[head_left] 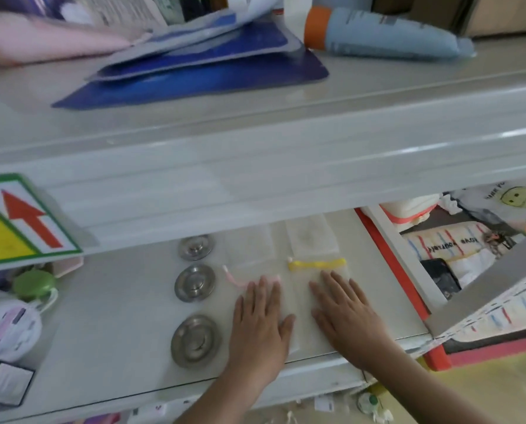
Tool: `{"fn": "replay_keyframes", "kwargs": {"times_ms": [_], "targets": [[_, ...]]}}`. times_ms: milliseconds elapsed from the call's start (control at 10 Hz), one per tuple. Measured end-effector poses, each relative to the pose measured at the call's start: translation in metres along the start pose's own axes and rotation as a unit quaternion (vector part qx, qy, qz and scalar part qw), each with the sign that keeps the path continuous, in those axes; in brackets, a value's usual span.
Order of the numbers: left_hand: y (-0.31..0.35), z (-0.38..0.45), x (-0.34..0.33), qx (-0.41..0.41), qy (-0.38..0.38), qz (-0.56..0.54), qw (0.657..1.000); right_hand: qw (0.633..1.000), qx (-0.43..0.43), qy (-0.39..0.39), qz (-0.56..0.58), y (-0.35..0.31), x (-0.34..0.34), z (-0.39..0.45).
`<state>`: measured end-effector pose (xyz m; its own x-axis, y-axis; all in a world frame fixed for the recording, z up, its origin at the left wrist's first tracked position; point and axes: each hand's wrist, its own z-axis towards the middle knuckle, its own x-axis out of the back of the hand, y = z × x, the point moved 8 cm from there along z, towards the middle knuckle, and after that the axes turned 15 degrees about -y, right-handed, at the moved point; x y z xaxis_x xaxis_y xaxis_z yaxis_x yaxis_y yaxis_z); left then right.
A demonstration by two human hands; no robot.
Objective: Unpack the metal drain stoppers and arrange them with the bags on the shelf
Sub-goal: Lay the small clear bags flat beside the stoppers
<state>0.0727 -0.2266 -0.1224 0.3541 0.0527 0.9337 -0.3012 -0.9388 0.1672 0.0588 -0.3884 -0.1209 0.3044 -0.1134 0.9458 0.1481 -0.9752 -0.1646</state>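
My fingers (266, 289) lie flat and spread on the bags (286, 301); limp, slippery mesh, I judge; stoppers (195, 283) stiff, liftable by knobs.

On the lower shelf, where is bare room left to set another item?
Bare patch: between the green-lidded jar and the column of three stoppers. Crowded: right of the stoppers, both hands flat on the bags, up to the red edge.

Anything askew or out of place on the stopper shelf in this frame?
Nothing stands out. Three round metal drain stoppers sit in a neat column on the white shelf. The left hand and right hand rest flat on translucent mesh bags, one pink-tied, one yellow-tied.
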Motion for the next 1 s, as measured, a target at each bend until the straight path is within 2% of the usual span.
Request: {"fn": "replay_keyframes", "kwargs": {"times_ms": [100, 200, 300, 400, 500, 800, 900, 1000], "targets": [[-0.002, -0.010, 0.010, 0.010, 0.007, -0.020, 1.000, 1.000, -0.005, 0.003, 0.003, -0.001, 0.002, 0.001], [-0.032, -0.029, 0.027, 0.026, 0.072, -0.043, 0.996, 1.000, -0.002, 0.004, 0.019, -0.002, 0.004, -0.004], [-0.088, -0.044, 0.037, 0.087, 0.109, -0.052, 0.989, 0.998, 0.006, 0.038, 0.055, -0.006, 0.012, -0.015], [-0.124, -0.041, 0.036, 0.116, 0.046, -0.046, 0.991, 0.993, 0.016, 0.076, 0.094, -0.015, 0.015, -0.027], [-0.130, -0.036, 0.032, 0.093, 0.010, -0.043, 0.995, 0.994, 0.025, 0.066, 0.084, -0.024, 0.005, -0.027], [-0.134, -0.040, 0.028, 0.089, 0.021, -0.040, 0.995, 0.996, 0.025, 0.065, 0.063, -0.024, -0.002, -0.028], [-0.130, -0.046, 0.040, 0.095, 0.048, -0.079, 0.991, 0.989, 0.054, 0.100, 0.095, -0.029, 0.006, -0.033], [-0.109, -0.087, 0.075, 0.052, 0.147, -0.165, 0.974, 0.973, 0.084, 0.164, 0.135, -0.034, 0.036, -0.051]]}}
